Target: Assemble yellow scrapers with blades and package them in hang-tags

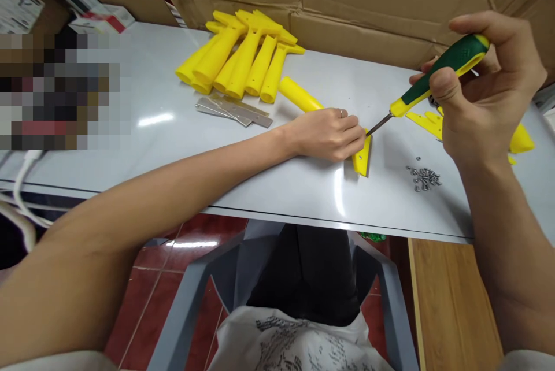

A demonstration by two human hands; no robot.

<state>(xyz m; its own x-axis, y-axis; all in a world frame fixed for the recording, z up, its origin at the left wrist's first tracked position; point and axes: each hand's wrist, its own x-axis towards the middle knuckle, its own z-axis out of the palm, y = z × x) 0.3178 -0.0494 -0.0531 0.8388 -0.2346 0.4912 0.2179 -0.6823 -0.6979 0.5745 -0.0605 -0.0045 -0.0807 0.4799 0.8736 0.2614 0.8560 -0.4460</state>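
1. Holding one yellow scraper [303,95] on the tabletop [269,186], the left hand [332,133] has its fingers clamped over the neck, hiding it. The head points towards the front edge, with a thin metal strip showing along its right side.
2. The right hand [489,88] has its fingers clamped on the grip of one screwdriver [437,73], tilted, its shaft running down to the scraper's head beside the left fingertips. The very tip is hard to make out.
3. Open room lies between the scraper and the screws [427,178], and in front of the blades [234,111] as far as the front edge. The left forearm crosses that edge; the right forearm passes to the right of the screws.
4. Cardboard [368,1] walls off the back edge; a small box [104,18] sits at the back left.
5. Counts: at least six yellow handles [247,65] in a pile, some overlapping; at least three blades, stacked just in front of them; screws in one heap, too many to count, a few loose around it; several yellow parts [427,124] behind the right hand, partly hidden.
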